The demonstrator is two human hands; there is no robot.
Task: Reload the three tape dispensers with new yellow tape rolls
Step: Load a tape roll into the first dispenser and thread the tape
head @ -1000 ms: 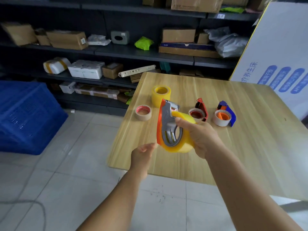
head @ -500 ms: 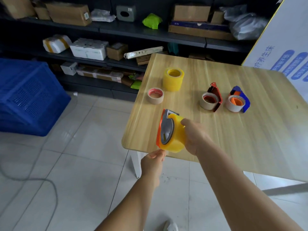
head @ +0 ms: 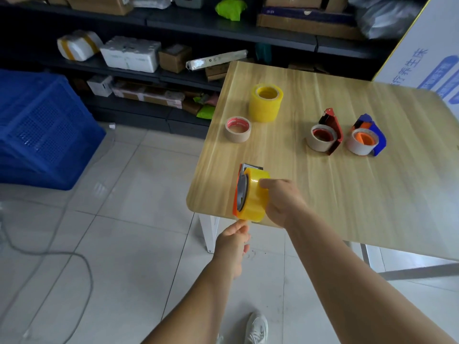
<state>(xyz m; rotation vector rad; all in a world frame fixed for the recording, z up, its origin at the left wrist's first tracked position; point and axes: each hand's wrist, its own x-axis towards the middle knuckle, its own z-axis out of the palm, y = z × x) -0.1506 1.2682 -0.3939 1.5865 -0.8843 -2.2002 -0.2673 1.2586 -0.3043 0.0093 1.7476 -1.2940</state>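
Premises present as a stockroom or packing area: dark metal shelving [head: 223, 36] loaded with cardboard boxes [head: 99, 3] and wrapped parcels [head: 79, 44], a blue plastic crate [head: 42, 127] on tiled floor [head: 119, 219], a wooden table [head: 347, 194].

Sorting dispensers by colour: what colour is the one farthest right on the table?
Blue, with an orange hub inside its whitish roll: the blue dispenser, clearest in the head view.

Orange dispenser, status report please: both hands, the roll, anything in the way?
Right hand grips yellow roll seated in orange dispenser. Left hand pinches the tape end below it. Nothing blocking; red dispenser and blue dispenser untouched.
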